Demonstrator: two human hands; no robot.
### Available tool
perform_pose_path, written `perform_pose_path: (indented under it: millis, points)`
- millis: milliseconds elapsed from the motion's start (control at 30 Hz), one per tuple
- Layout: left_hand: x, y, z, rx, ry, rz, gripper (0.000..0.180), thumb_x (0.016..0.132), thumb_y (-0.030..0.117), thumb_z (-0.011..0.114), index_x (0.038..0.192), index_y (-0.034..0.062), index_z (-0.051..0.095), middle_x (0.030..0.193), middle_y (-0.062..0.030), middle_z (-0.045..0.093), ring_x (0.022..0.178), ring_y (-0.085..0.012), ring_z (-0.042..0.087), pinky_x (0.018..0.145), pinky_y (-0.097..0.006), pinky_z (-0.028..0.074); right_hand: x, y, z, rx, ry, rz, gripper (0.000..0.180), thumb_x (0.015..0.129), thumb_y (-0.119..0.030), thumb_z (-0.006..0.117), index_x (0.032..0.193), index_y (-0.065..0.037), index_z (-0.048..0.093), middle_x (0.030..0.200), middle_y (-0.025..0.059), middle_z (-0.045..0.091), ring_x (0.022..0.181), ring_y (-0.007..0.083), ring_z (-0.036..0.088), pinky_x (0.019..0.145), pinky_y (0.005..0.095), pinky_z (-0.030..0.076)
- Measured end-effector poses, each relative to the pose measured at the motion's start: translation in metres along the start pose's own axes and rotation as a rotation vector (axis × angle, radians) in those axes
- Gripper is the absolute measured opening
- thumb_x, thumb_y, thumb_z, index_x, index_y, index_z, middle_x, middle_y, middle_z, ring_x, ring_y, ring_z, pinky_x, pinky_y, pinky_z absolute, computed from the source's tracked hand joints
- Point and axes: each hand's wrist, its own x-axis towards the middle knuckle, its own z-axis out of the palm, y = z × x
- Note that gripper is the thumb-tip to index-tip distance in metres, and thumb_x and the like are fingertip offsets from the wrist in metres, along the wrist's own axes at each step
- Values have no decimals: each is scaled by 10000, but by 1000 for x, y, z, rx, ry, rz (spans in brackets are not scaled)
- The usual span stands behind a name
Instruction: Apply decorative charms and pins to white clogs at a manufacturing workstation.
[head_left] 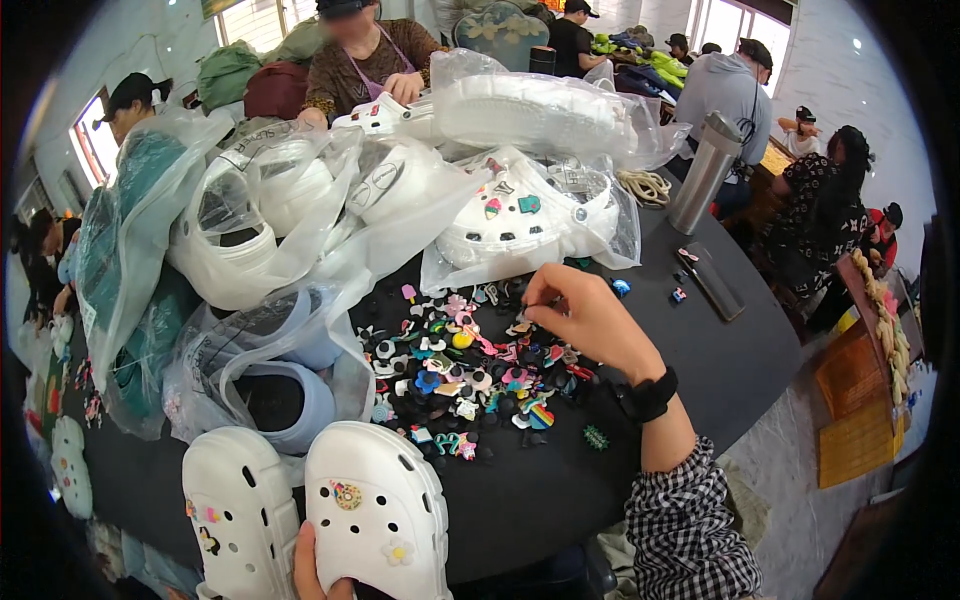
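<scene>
Black table (pixel 690 370): bears everything below. Bagged shoes (pixel 510 215): beyond the charm pile (pixel 465 365), which is plentiful, unfitted. Left clog (pixel 245 480) and right clog (pixel 415 530), white: nearer than the pile; few charms fitted, several holes bare, seemingly part-finished. Right hand (pixel 575 312): over the pile's far right, fingertips pinched, contents untellable. Left hand (pixel 307 568): gripping right clog's edge.

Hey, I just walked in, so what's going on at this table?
A person's left hand holds a white clog fitted with a donut charm and a flower charm. The right hand is over a pile of colourful charms, fingertips close together; whether they grip one is unclear. A second white clog, also with charms, is alongside. Bagged shoes crowd the table beyond.
</scene>
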Motion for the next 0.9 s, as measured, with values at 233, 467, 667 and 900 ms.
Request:
perform_pose_path:
  millis: [233, 467, 667, 900]
  points:
    - [-1, -1, 0, -34, -3, -5, 476, 883, 188, 640, 1196, -154, 528, 1475, -363, 356, 1350, -550, 348, 1126, -561, 261, -7, -26, 19, 69, -239, -279, 154, 886, 42, 599, 1032, -5, 608, 956, 119, 626, 866, 277, 657, 772, 366, 538]
    - [-1, 1, -1, -66, -2, -5, 467, 878, 187, 647, 1185, -146, 534, 1474, -363, 355, 1343, -555, 351, 1119, -559, 273, -13, -35, 31, -96, -312, -342, 230, 822, -46, 707, 1007, -16, 574, 1050, 142, 563, 917, 357, 634, 781, 433, 529]
    - [-3, 0, 1, -47, 12, -25, 476, 876, 185, 650, 1200, -145, 538, 1482, -352, 354, 1354, -542, 349, 1127, -541, 275, -9, -20, 26, -260, -155, -158, 193, 835, -104, 739, 954, -32, 606, 944, 112, 574, 833, 304, 633, 741, 389, 519]
    - [-4, -1, 3, -62, 36, -13, 464, 889, 177, 645, 1208, -144, 541, 1495, -337, 351, 1372, -519, 345, 1139, -524, 267, -10, -20, 20, -295, -60, -177, 123, 848, -120, 719, 909, -38, 652, 912, 111, 586, 796, 305, 641, 706, 402, 517]
